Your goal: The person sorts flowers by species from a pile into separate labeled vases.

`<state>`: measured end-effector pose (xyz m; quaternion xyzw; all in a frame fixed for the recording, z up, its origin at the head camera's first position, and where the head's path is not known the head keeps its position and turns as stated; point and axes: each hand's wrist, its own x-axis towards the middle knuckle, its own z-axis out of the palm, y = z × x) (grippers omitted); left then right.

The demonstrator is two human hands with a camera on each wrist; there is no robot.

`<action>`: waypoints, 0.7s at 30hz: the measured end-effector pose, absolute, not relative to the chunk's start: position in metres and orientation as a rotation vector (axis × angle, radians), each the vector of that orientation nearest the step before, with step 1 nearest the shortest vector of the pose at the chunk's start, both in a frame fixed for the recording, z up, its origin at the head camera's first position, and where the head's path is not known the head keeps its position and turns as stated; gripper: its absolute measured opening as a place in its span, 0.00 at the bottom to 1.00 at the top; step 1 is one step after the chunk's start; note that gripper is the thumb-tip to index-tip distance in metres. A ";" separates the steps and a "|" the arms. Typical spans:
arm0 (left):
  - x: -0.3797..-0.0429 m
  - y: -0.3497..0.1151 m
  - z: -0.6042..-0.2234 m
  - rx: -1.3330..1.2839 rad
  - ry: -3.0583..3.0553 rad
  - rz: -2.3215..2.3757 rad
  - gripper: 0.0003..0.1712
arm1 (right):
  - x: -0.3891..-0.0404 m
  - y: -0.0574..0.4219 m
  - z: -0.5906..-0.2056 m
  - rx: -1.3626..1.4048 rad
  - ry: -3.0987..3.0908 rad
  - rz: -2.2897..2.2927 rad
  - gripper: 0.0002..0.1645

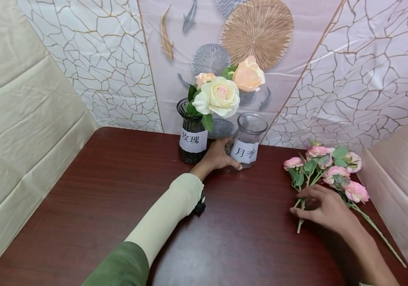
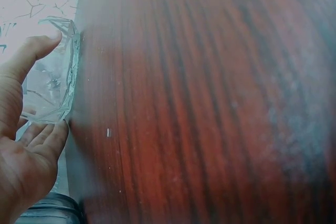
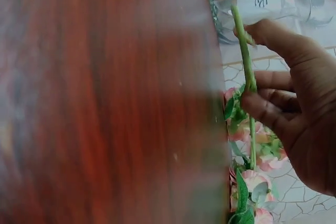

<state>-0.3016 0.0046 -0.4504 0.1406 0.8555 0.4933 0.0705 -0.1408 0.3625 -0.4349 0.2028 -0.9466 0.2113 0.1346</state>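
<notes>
My left hand (image 1: 220, 157) grips the lower part of a clear glass vase (image 1: 253, 124) with a white label. Its thumb lies along the vase's front, and the fingers are mostly hidden behind the glass. On the right, my right hand (image 1: 327, 208) curves around the lower stem of a pink flower spray (image 1: 309, 178). In the right wrist view, the green stem (image 3: 244, 51) passes by the thumb tip and a fingertip overlaps it. A second pink flower spray (image 1: 357, 191) lies beside it, its long stem slanting toward the table's near right.
Left of the clear vase stands a dark ribbed vase (image 1: 193, 141), also labelled, holding cream and peach roses (image 1: 222, 97). Both vases are near the back edge of the reddish-brown table (image 1: 118, 190). Patterned cloth (image 1: 114, 67) hangs behind, with pale cloth at both sides.
</notes>
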 end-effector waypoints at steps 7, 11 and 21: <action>-0.301 0.004 -0.449 0.431 2.575 1.494 0.70 | -0.141 0.353 -0.440 0.722 -2.600 0.837 0.21; -0.301 0.004 -0.449 0.432 2.574 1.509 0.69 | -0.140 0.350 -0.440 0.673 -2.649 0.954 0.23; -0.303 0.005 -0.451 0.433 2.579 1.478 0.70 | -0.152 0.363 -0.431 -0.097 -2.995 1.456 0.28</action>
